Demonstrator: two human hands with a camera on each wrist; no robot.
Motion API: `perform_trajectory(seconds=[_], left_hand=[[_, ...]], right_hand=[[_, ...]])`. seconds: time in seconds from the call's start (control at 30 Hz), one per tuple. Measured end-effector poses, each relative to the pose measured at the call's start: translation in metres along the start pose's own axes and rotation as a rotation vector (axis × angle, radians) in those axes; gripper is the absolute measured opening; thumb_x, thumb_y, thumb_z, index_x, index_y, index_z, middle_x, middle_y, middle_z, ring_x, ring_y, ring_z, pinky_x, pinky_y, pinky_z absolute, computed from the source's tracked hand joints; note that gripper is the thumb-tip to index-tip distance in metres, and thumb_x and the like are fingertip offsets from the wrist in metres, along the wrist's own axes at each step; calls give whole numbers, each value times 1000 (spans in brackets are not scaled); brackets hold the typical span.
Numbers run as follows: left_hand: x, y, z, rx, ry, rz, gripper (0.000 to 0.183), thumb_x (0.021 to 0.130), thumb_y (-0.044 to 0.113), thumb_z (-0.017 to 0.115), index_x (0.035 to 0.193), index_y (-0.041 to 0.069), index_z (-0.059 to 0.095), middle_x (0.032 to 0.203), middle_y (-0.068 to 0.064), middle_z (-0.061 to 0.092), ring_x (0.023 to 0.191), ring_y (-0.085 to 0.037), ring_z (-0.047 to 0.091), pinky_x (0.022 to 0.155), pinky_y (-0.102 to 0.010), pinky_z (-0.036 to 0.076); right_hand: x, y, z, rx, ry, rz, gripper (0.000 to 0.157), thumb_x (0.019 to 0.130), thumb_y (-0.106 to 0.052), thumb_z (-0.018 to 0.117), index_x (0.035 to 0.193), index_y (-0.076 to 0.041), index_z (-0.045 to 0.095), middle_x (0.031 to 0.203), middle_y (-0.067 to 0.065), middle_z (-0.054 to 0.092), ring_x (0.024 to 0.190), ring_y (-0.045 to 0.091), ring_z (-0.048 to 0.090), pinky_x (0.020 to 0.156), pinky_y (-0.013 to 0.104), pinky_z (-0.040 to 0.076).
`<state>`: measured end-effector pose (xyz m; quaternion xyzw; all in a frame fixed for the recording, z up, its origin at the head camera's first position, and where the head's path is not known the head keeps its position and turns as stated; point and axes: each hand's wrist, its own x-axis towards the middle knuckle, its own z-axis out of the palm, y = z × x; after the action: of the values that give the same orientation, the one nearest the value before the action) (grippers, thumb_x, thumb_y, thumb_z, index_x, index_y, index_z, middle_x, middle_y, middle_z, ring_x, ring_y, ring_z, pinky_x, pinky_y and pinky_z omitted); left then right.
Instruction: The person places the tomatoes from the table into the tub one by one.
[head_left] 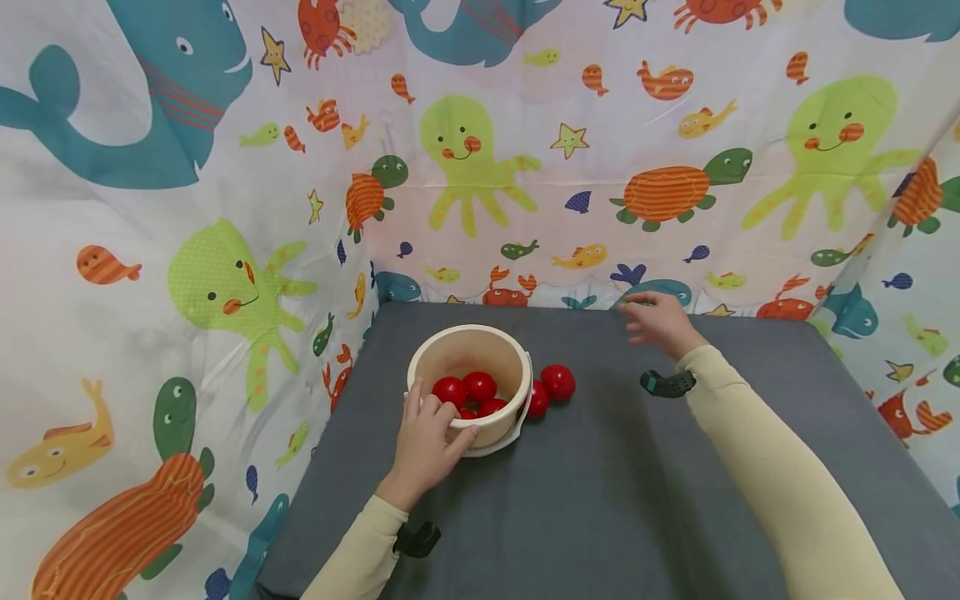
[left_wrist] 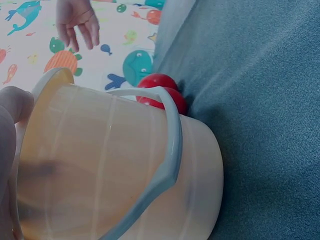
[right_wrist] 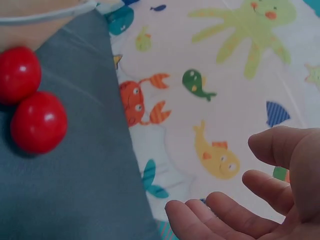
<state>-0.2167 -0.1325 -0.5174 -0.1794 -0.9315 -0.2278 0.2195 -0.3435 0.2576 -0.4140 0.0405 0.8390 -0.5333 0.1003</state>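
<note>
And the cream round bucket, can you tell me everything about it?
The cream round bucket looks like smooth plastic. Its mouth faces up, and its pale curved handle hangs down one side. It stands on the dark grey cloth-like tabletop. Shiny red balls lie inside; two more red balls sit close beside it. The person's bare left hand grips its rim.
</note>
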Motion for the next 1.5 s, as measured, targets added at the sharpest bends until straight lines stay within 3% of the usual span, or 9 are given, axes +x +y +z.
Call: perform_trajectory(seconds=[0.2, 0.7, 1.13, 1.5], left_hand=[[0, -1, -2, 3, 9, 6, 30, 88, 38, 72, 85, 10, 63, 94, -13, 61, 140, -51, 40, 112, -76, 32], [-2, -3, 0, 1, 29, 30, 30, 88, 39, 72, 84, 11, 62, 91, -12, 60, 136, -51, 44, 109, -77, 36], [-1, -3, -1, 5, 35, 35, 29, 86, 38, 72, 82, 11, 62, 91, -11, 61, 137, -50, 44, 109, -77, 36], [0, -4, 0, 0, 17, 22, 30, 88, 39, 70, 82, 11, 62, 92, -11, 61, 139, -49, 42, 111, -76, 34]], right_hand=[[4, 21, 2, 37, -22, 38, 62, 108, -33, 45, 156, 3, 31, 159, 31, 36, 139, 50, 47, 107, 55, 50], [17, 65, 37, 63, -29, 106, 64, 107, -34, 48, 156, 4, 31, 157, 34, 36, 141, 50, 46, 108, 55, 49], [25, 81, 93, 127, -61, 183, 60, 105, -28, 52, 154, 2, 34, 156, 34, 37, 140, 51, 45, 107, 59, 49], [32, 83, 128, 117, -57, 201, 68, 100, -33, 58, 154, 0, 36, 155, 31, 41, 129, 48, 56, 99, 58, 56]])
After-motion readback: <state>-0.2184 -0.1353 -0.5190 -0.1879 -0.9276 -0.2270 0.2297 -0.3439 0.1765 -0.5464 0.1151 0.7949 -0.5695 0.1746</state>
